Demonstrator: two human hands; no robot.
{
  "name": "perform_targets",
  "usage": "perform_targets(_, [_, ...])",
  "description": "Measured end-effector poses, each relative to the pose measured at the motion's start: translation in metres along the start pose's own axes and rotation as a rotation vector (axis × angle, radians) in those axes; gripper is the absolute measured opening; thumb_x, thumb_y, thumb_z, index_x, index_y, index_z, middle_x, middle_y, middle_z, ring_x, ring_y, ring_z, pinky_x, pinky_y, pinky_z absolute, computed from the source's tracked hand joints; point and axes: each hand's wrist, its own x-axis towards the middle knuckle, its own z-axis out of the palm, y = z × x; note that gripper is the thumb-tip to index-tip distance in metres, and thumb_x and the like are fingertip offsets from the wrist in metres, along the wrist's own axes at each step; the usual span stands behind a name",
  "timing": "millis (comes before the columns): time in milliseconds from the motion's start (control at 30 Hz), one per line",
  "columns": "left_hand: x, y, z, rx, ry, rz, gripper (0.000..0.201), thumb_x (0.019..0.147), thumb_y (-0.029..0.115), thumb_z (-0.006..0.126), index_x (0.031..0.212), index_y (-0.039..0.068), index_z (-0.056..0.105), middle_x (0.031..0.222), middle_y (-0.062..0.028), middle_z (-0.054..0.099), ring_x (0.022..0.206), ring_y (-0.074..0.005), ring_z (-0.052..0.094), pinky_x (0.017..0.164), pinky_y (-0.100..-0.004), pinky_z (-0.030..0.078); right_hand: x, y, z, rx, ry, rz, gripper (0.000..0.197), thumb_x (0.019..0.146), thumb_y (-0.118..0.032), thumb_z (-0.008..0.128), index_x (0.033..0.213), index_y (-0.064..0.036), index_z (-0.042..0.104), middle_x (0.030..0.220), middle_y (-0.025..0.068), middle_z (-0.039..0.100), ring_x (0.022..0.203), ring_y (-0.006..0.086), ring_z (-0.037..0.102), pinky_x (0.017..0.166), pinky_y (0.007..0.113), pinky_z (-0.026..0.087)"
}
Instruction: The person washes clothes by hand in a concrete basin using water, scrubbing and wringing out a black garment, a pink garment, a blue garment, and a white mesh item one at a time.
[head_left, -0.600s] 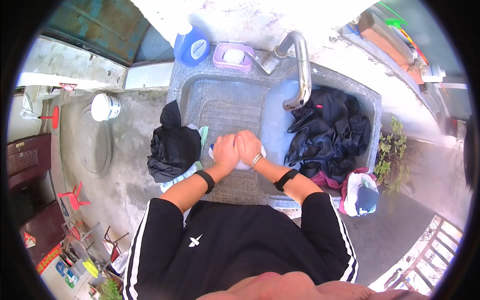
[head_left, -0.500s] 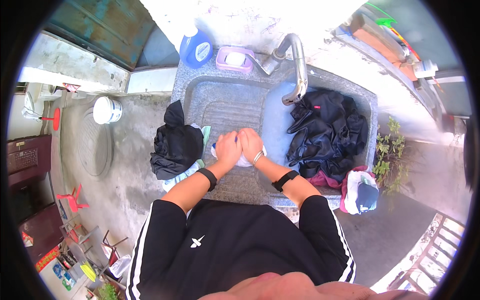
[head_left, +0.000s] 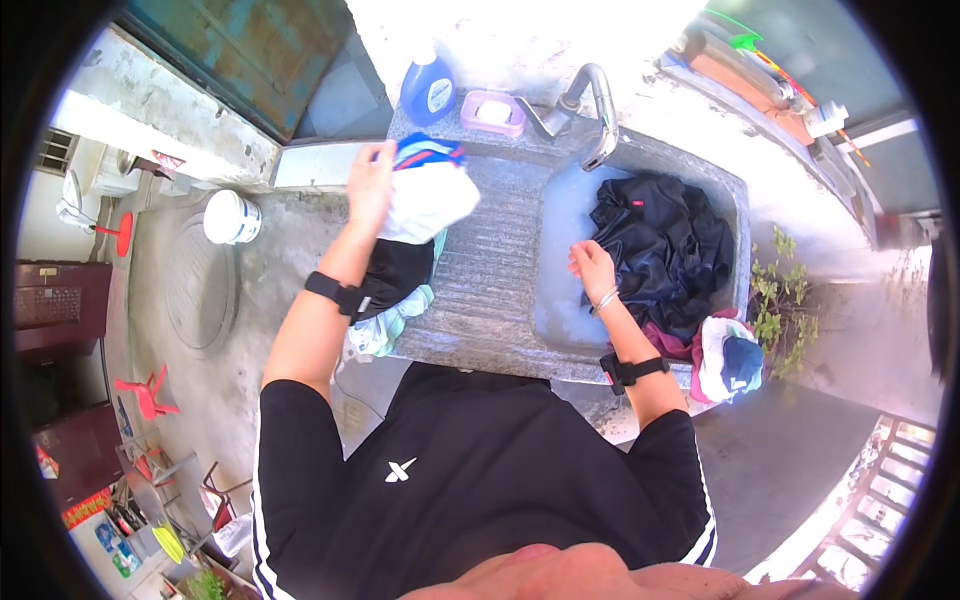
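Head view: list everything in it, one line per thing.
White garment: one, white with blue and red trim, lifted above the washboard.
Washboard: one, grey ribbed stone, left of the basin.
Basin: one, grey, holding pale water.
Dark clothes: one heap, navy-black, in the basin.
Black cloth: one, on the washboard's left edge.
Detergent bottle: one, blue, behind the washboard.
Soap dish: one, purple, beside the bottle.
Tap: one, metal, over the basin.
Bucket: one, white, on the ground.
Left hand: grips the white garment.
Right hand: open, over the basin.

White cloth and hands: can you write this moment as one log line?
left hand: lifts white cloth | right hand: open above soapy basin | dark clothes: soaking
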Motion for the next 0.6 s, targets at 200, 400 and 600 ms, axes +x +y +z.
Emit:
perform_targets(200, [0.011, -0.118, -0.008, 0.783, -0.350, -0.255, 0.072, 0.074, 0.060, 0.048, 0.130, 0.017, 0.034, 0.123, -0.0274, 0.039, 0.115, -0.0423, 0.037, 0.097, -0.0464, 0.027, -0.010, 0.053, -0.027, -0.584, 0.042, -0.096, 0.027, 0.074, -0.023, 0.061, 0.087, 0.0003, 0.057, 0.084, 0.0221, 0.060, 0.087, 0.0352, 0.055, 0.080, 0.039, 0.043])
perform_targets(400, [-0.002, -0.108, -0.012, 0.746, -0.206, -0.116, 0.076, 0.071, 0.061, 0.053, 0.131, 0.021, 0.031, 0.136, -0.0218, 0.023, 0.124, -0.0400, 0.025, 0.097, -0.0545, 0.024, 0.001, 0.085, -0.092, -0.853, 0.036, 0.097, 0.035, 0.071, -0.028, 0.063, 0.095, -0.0031, 0.058, 0.097, 0.0210, 0.057, 0.096, 0.0351, 0.053, 0.084, 0.037, 0.043])
perform_targets(600, [-0.032, -0.054, -0.017, 0.603, -0.136, 0.297, 0.062, 0.075, 0.037, 0.060, 0.126, 0.010, 0.037, 0.133, -0.0239, 0.027, 0.124, -0.0380, 0.027, 0.098, -0.0485, 0.027, 0.020, 0.067, -0.082, -1.397, -0.223, 0.245, 0.076, 0.064, -0.039, 0.069, 0.131, -0.0246, 0.034, 0.130, 0.0172, 0.037, 0.120, 0.0373, 0.033, 0.096, 0.051, 0.027])
